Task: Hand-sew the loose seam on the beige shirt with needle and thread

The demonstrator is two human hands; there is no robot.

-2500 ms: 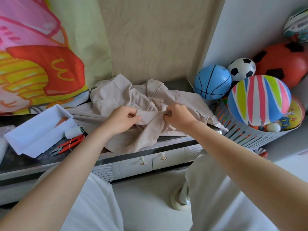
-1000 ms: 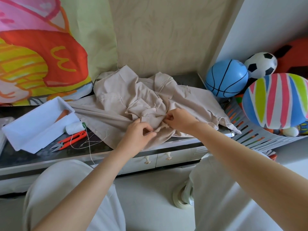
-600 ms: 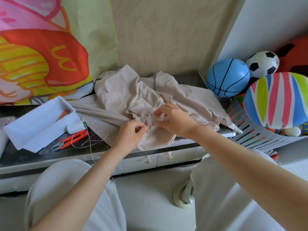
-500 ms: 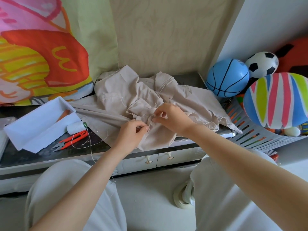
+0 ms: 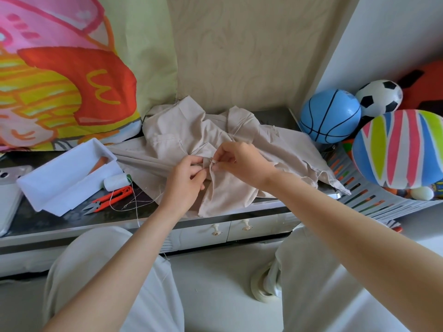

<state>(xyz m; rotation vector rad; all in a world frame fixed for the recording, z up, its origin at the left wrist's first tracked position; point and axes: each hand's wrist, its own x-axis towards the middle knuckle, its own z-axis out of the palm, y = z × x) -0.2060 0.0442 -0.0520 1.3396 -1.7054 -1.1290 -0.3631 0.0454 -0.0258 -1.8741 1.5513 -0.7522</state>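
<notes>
The beige shirt (image 5: pixel 282 144) lies crumpled on the low dark-topped cabinet (image 5: pixel 48 219). My left hand (image 5: pixel 185 178) pinches a fold of the shirt near its middle. My right hand (image 5: pixel 236 161) meets it at the same fold, thumb and forefinger pinched on the needle (image 5: pixel 214 161), a thin sliver barely visible at the fingertips. A pale thread (image 5: pixel 134 204) trails loosely left of my left wrist and over the cabinet's front edge. The white thread spool (image 5: pixel 115 182) lies to the left.
Orange thread snips (image 5: pixel 110 197) lie beside the spool, next to a white open box (image 5: pixel 64 173). A colourful cushion (image 5: pixel 64 75) leans at the back left. On the right a slatted basket (image 5: pixel 374 197) holds a striped ball (image 5: pixel 400 149), with a blue ball (image 5: pixel 330 116) behind.
My right hand has shifted slightly left and closed to a pinch against my left hand at the fold. My left hand has risen a little on the fabric.
</notes>
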